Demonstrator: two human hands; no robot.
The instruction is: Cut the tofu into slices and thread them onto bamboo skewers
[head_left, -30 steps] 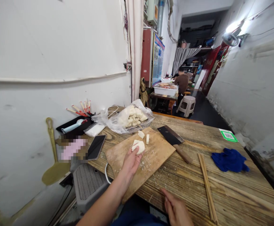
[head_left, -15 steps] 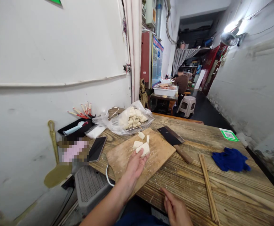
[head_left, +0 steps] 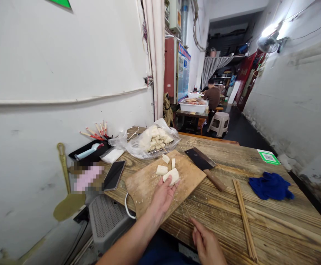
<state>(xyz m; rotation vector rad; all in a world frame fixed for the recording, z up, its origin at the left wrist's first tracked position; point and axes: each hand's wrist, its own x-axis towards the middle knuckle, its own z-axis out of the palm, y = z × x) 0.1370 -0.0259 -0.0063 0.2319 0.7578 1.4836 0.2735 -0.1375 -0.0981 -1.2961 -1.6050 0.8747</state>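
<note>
A soft white food piece point(head_left: 171, 177), like tofu or steamed bun, rests in the fingers of my left hand point(head_left: 163, 195) above the wooden cutting board point(head_left: 189, 173). Several smaller white pieces point(head_left: 161, 170) lie on the board just beyond it. My right hand point(head_left: 206, 241) is low at the table's near edge, fingers closed on a thin wooden skewer point(head_left: 187, 211) whose tip points toward the board. A cleaver point(head_left: 201, 159) with a wooden handle lies across the board's right side. Behind the board, a clear plastic bag point(head_left: 138, 145) holds a pile of skewered white pieces point(head_left: 159, 138).
A bundle of skewers point(head_left: 244, 221) and a blue cloth point(head_left: 270, 186) lie on the table's right, near a QR-code card point(head_left: 268, 157). A phone point(head_left: 114, 175) and a black tray point(head_left: 90, 151) are on the left. A person point(head_left: 212, 96) sits farther back.
My left hand has shifted slightly right with the white piece, farther from the small cut pieces. The skewer at my right hand shows more clearly; that hand has barely moved.
</note>
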